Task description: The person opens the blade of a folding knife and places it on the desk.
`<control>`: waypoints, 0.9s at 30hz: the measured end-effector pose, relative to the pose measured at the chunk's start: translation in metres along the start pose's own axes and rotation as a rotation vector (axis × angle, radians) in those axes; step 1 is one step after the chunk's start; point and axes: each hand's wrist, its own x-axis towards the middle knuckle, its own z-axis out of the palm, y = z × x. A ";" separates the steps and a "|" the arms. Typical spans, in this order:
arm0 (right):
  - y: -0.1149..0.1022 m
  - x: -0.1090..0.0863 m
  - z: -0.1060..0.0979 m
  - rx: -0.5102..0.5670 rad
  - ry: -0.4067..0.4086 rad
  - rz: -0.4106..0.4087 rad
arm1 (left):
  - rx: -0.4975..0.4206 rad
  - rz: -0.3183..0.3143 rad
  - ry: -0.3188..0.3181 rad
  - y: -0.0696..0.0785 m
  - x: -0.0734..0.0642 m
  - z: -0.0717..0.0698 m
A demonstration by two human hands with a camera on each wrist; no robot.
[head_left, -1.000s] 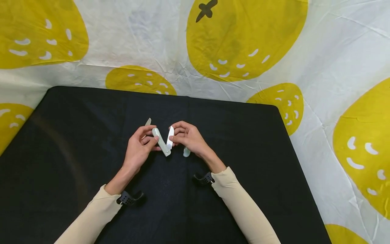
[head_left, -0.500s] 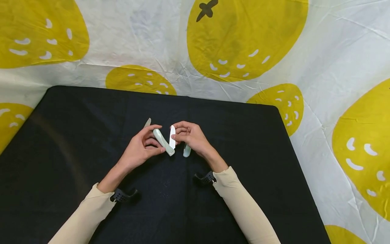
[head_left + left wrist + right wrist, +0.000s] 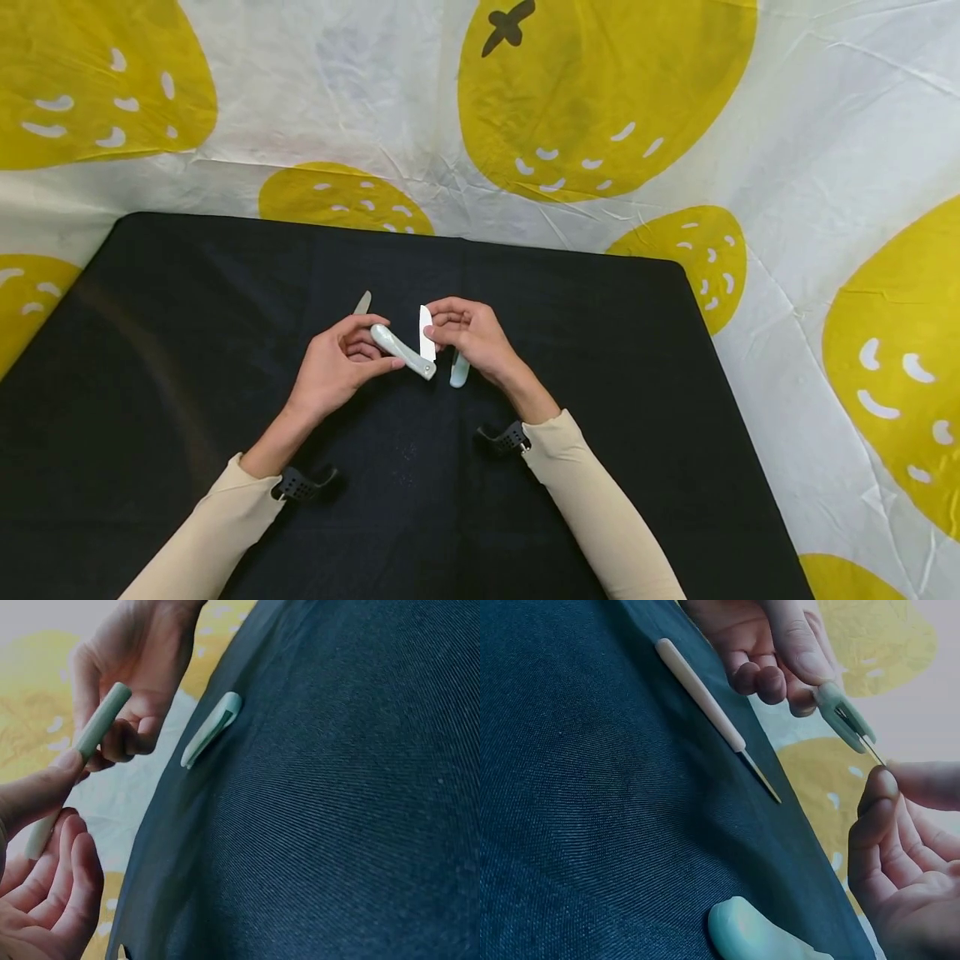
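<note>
Both hands hold one half-unfolded pocket knife with a pale green handle [image 3: 402, 350] and a white-looking blade [image 3: 427, 333]. My left hand [image 3: 330, 362] grips the handle between thumb and fingers, the thumb close to the pivot end. Pinched between right thumb and forefinger is the blade, my right hand [image 3: 476, 337] being just right of it. In the right wrist view, the blade [image 3: 873, 751] comes out of the handle slot [image 3: 844, 716]. A folded pocket knife [image 3: 210, 731] lies on the table below the right hand. Another knife [image 3: 701, 694] lies unfolded beyond, mostly behind the left hand in the head view.
A black cloth [image 3: 600, 350] covers the table, whose far edge runs behind the hands. White fabric [image 3: 375, 83] with yellow fruit shapes hangs around it. Black wrist straps [image 3: 303, 483] sit at the sleeve cuffs.
The knife has unfolded somewhat wider, its handle tilting flatter to the left. My left thumb slid down toward the pivot. The right hand stays nearly in place; both knives on the table are unmoved.
</note>
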 end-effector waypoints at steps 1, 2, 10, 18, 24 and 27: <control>0.000 0.000 0.000 0.004 0.016 -0.005 | 0.004 -0.006 0.013 0.000 0.000 0.000; 0.001 0.000 -0.001 0.008 0.030 -0.010 | 0.012 -0.011 0.024 -0.001 0.000 0.001; 0.004 0.000 -0.003 0.036 0.105 -0.051 | 0.067 -0.009 0.129 0.000 -0.004 0.002; 0.002 -0.001 -0.004 0.072 0.199 -0.069 | 0.214 0.012 0.264 0.002 -0.006 0.006; 0.001 -0.002 -0.003 0.117 0.256 -0.093 | 0.281 0.032 0.363 0.002 -0.011 0.009; 0.001 -0.002 -0.002 0.121 0.282 -0.121 | 0.284 0.059 0.394 0.001 -0.012 0.011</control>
